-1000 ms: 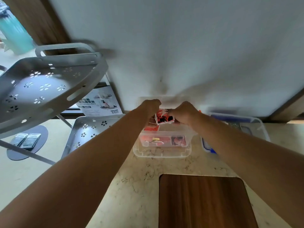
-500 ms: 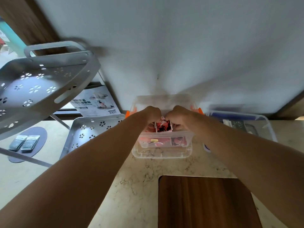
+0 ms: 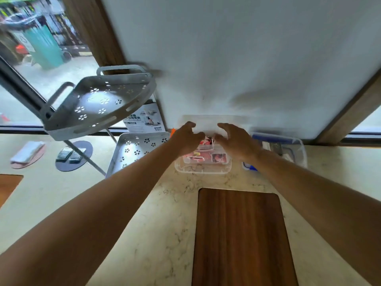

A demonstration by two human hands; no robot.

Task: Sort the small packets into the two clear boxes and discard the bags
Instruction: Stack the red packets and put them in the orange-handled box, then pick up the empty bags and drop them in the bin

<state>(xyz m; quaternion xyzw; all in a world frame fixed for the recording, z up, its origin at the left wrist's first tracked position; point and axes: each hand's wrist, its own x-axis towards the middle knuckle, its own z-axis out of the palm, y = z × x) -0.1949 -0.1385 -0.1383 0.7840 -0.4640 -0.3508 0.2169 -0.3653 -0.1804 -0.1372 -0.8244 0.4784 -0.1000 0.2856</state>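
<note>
A clear box with orange clips stands at the back of the counter, against the white wall. Several red and pink small packets lie inside it. My left hand and my right hand hover over the box with fingers spread and nothing in them. A packet shows between the two hands, resting on the pile. A second clear box with blue clips sits to the right, partly hidden by my right forearm; dark packets lie in it.
A dark wooden board lies on the marble counter in front of the boxes. A grey perforated corner shelf stands at left over a lower tray and a printed carton. Two round mats hold small items.
Both hands held a red packet over the box; they lowered it and let go. The fingers are now spread apart. The view has tilted up and left.
</note>
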